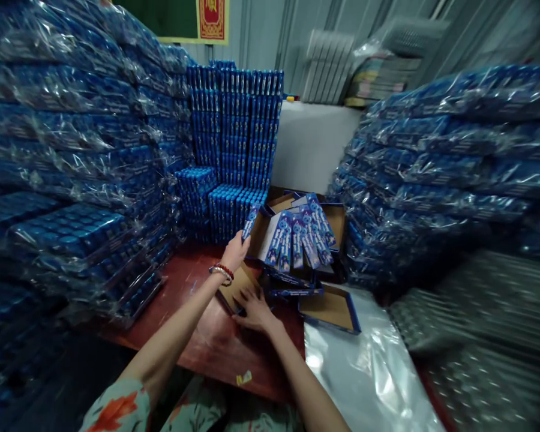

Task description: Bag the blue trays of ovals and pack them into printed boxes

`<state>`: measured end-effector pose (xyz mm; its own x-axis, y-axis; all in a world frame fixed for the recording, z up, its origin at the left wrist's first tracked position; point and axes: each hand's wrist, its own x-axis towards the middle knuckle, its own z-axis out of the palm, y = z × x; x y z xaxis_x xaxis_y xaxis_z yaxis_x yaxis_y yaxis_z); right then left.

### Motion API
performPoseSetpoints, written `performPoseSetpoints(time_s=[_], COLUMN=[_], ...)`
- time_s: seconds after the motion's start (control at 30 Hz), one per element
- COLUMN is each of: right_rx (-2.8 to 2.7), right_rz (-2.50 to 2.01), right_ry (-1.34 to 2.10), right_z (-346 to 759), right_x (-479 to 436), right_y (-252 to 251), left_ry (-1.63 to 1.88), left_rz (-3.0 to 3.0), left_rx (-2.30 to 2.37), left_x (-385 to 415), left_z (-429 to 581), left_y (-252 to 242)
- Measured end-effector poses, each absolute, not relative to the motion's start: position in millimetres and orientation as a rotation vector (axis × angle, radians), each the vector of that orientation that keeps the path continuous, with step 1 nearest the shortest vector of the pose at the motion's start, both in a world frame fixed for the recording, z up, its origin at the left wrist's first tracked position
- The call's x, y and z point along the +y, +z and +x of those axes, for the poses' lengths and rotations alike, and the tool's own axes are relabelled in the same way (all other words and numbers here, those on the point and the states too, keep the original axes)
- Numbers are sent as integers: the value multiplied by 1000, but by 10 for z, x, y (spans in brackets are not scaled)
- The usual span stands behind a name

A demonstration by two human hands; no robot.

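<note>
My left hand (236,251), with beaded bracelets at its wrist, grips the side of a blue-edged cardboard box (257,235), which looks tilted. Printed blue flaps or card strips (297,240) fan out to the right of that hand. My right hand (255,309) has its fingers spread over the brown inside of a shallow open cardboard tray (236,287) on the red table (207,336). Its fingertips appear to touch the tray. Another open tray (328,307) lies right of this hand.
Plastic-wrapped stacks of blue tubes rise at left (72,120) and right (450,150). Unwrapped blue tubes (236,132) are stacked behind. Clear plastic bags (369,360) lie at the front right, beside blurred clear plastic trays (477,336). A yellow scrap (243,377) sits near the table's front edge.
</note>
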<state>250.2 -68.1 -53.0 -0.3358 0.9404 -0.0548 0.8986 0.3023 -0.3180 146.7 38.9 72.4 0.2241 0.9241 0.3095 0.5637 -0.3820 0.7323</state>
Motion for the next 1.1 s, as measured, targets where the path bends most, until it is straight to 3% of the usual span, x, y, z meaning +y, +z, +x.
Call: performPoseSetpoints(time_s=[0.2, 0.4, 0.53, 0.67, 0.73, 0.9, 1.1], right_rx=[-2192, -2138, -2176, -1748, -1841, -2507, -2640], right_rz=[-1417, -1450, -1303, -1504, -1587, -1606, -1720], right_ry=[290, -16, -65, -202, -133, 318, 82], right_z=[2594, 2499, 2175, 2038, 2090, 2291, 2266], right_x=[-1055, -1131, -1045, -780, -612, -435, -697], right_y=[-318, -119, -261, -215, -69, 115, -30], left_ry=[1160, 1461, 1387, 1252, 1170, 1062, 995], left_rz=[1755, 1294, 1021, 905, 936, 1491, 2201], left_rx=[1551, 1589, 1748, 1814, 1815, 2087, 1769], left_x=[180, -588, -1095, -1186, -1186, -1203, -339], left_z=[876, 68, -292, -374, -355, -220, 136], left_y=[469, -102, -579, -965, -1054, -848, -355])
